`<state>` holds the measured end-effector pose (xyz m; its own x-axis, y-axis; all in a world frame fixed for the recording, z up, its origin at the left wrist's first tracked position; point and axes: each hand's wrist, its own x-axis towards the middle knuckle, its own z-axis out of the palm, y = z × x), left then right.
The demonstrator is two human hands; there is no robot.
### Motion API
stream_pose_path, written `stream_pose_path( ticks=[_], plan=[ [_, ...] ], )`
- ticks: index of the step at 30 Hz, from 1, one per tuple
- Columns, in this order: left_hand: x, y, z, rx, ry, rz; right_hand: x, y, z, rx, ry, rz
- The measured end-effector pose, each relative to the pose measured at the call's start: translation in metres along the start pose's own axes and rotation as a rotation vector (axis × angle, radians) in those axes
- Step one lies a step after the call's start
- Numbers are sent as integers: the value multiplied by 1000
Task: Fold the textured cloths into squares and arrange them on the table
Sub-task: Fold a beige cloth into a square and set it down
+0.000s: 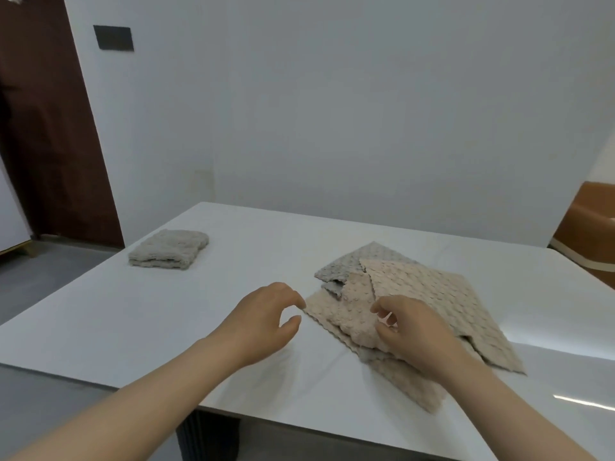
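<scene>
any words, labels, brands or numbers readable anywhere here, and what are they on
None: no readable text shows in this view.
Cloth pile: texture only, no tag or label visible.
Folded cloth: no label visible.
Dark wall plate: blank, no marking to read.
Table, door and brown chair: plain, no print or sign.

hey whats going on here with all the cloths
A person is folding textured cloths at a white table. One grey cloth already lies folded at the far left. The left hand reaches for a corner of the loose pile of beige and grey cloths; the right hand is open on top of it.
</scene>
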<state>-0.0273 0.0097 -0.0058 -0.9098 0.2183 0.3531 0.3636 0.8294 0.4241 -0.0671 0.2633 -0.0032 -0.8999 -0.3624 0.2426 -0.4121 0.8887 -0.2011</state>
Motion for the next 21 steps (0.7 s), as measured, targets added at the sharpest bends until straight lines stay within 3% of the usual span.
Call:
stream_pose_path(
  ticks=[14,21],
  plan=[
    [15,23,9,10,-69,31,-3,45,5,-136,-1,72],
    [18,22,7,12,-77,41,5,48,6,-154,80,66]
  ],
)
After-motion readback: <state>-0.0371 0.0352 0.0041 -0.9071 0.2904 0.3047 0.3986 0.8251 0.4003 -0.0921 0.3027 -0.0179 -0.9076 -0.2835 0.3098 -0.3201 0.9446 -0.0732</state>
